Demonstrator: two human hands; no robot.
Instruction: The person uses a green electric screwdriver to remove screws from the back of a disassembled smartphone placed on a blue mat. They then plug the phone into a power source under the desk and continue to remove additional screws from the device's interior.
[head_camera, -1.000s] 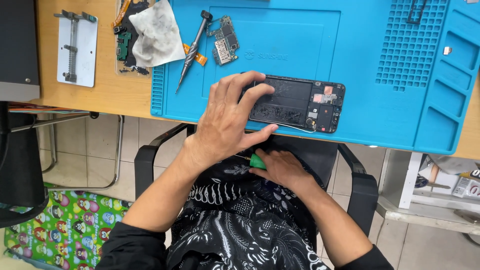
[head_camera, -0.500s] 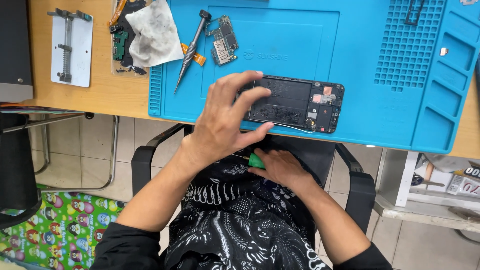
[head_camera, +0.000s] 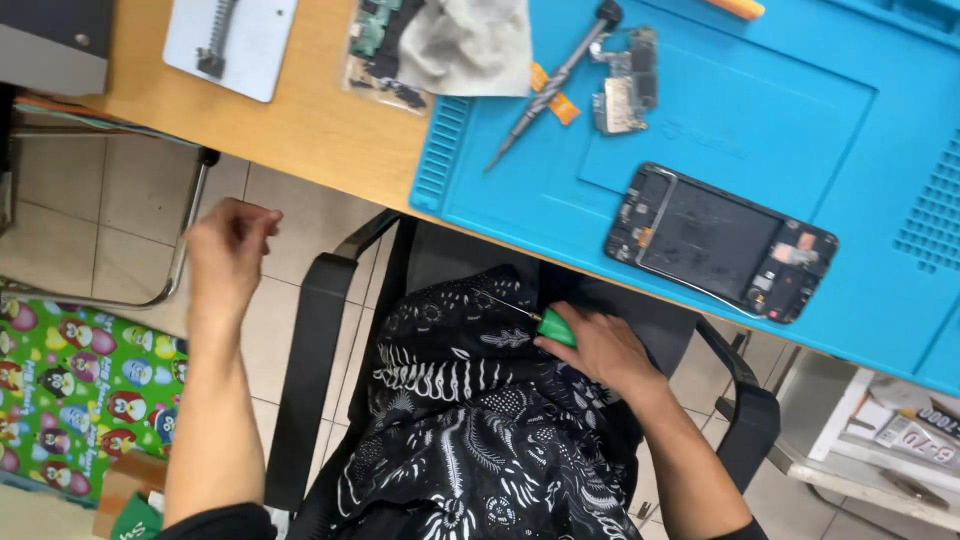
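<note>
Taking the opened phone (head_camera: 722, 243) on the blue mat (head_camera: 700, 100) as the landmark and going left to right:

The left hand (head_camera: 228, 245) hangs far to the left of the phone, off the counter (head_camera: 290, 120) edge and over the tiled floor. Its fingers are loosely curled and its grip is empty; nothing is touching it.

Next, still left of the phone and farther up the counter, lie a white plate with a metal clamp (head_camera: 232, 40), then a grey cloth (head_camera: 468, 40) over some green circuit parts, then a metal screwdriver (head_camera: 555, 80) lying slantwise on the mat, its tip pointing down-left, with a small circuit board (head_camera: 625, 90) just beside it.

The right hand (head_camera: 600, 350) sits below the phone and slightly left of it, in the lap against the patterned black shirt. Its grip is closed around a green-handled tool (head_camera: 555, 326), whose thin shaft points up-left, away from the phone.

The phone itself lies flat, back open, long axis running from upper left to lower right, near the mat's front edge. The right hand is clearly the nearer one to it; the left is well apart.
</note>
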